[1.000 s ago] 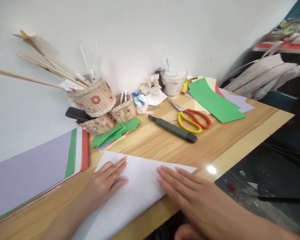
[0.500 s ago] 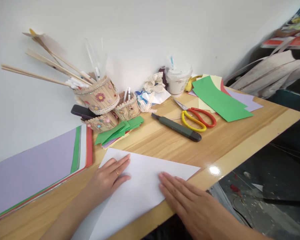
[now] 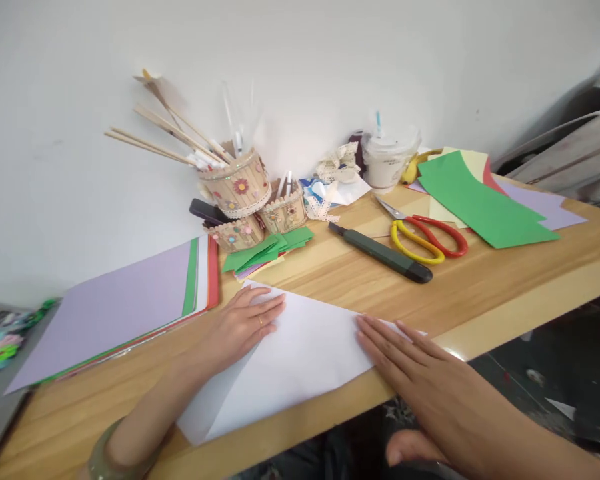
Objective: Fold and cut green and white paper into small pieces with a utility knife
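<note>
A folded sheet of white paper (image 3: pixel 305 353) lies on the wooden table, its front edge near the table's edge. Flat on its upper left part rests my left hand (image 3: pixel 247 323), fingers a little apart, with a ring on one finger. My right hand (image 3: pixel 420 373) presses its stretched fingers on the paper's right part, near the pointed corner; its thumb hangs off past the table edge. Neither hand grips anything. Behind the paper lie a dark green utility knife (image 3: pixel 380 253) and scissors with yellow and red handles (image 3: pixel 453 239).
Coloured sheets (image 3: pixel 125 300) are stacked at left. Decorated stick holders (image 3: pixel 240 187) with skewers and pens stand by the wall, green paper strips (image 3: pixel 267 250) before them. A lidded cup (image 3: pixel 387 160) and green cut paper (image 3: pixel 480 200) are at the back right.
The view has shifted left, so things appear further right. My right hand has slid along the paper's upper edge towards its right corner. My left hand's fingers lie closer to the top left corner.
</note>
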Demonstrator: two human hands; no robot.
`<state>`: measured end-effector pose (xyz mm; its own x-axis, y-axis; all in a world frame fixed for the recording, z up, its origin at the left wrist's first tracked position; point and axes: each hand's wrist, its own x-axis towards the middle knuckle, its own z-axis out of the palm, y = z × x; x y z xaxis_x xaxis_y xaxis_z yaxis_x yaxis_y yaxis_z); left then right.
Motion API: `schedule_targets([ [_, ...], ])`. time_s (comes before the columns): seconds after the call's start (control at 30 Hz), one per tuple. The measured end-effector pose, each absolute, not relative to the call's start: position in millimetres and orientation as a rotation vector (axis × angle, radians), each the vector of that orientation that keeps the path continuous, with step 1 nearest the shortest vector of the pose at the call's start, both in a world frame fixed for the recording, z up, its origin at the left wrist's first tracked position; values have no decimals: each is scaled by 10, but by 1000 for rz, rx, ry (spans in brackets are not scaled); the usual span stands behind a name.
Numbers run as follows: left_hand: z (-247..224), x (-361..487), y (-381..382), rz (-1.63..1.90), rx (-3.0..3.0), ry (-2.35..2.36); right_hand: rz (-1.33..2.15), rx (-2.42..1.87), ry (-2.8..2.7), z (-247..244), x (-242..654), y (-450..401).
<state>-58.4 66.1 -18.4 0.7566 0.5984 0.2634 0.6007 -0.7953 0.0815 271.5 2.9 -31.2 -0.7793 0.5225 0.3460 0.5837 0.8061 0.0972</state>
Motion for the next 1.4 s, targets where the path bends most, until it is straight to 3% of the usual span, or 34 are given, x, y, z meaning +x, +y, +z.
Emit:
schedule_targets([
  [0.23, -259, -640, 644, -470, -3060, -1111, 313, -626, -2863, -278, 1971, 83],
  [0.33, -272, -645, 650, -482, -3080, -1103, 394, -466, -2914, -212, 1641, 10],
  [0.6, -307, -669, 661, -511, -3109, -1124, 289, -251, -2923, -249, 1109, -136],
  [0.8, -318, -684, 655, -488, -3127, -1120, 125, -496, -2886, -294, 2045, -14],
  [0.93, -318, -681, 660, -426, -3106, -1112, -346, -759, -2706, -336, 2844, 81],
  [1.13, -107, -657, 533, -262, -2905, -1264, -479, -883, -2603, -413, 2996, -10],
  [1.3, 155, -130, -38, -510, -2679, -1291, -391, -1015, -2468, -499, 2641, -130],
  [1.4, 31, 476, -394, -438, -2672, -1155, -440, -891, -2489, -555, 2478, -148],
])
